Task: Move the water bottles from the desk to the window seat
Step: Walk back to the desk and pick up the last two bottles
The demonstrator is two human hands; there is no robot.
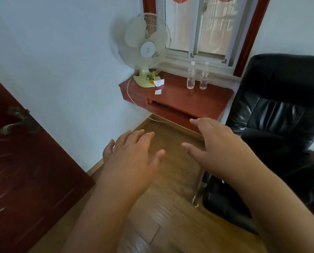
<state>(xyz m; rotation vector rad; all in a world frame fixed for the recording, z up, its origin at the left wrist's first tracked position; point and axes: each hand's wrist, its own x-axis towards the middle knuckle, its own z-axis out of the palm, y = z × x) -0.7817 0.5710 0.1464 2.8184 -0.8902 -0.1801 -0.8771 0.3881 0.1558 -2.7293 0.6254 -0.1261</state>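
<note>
Bottles (191, 75) (204, 77) stand on window seat (180, 99) between fan (145, 50) and chair (280, 114); left hand (134, 157), right hand (214, 143) empty, fingers spread.

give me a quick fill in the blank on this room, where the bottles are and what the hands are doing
1. The number of water bottles standing on the window seat is ____.
2. Beside the bottles, at the ledge's left end, stands an electric ____.
3. The left hand and the right hand are both open and hold ____.
4. The seat at the right edge of the view is a ____ office chair.

Missing words: two; fan; nothing; black
</note>
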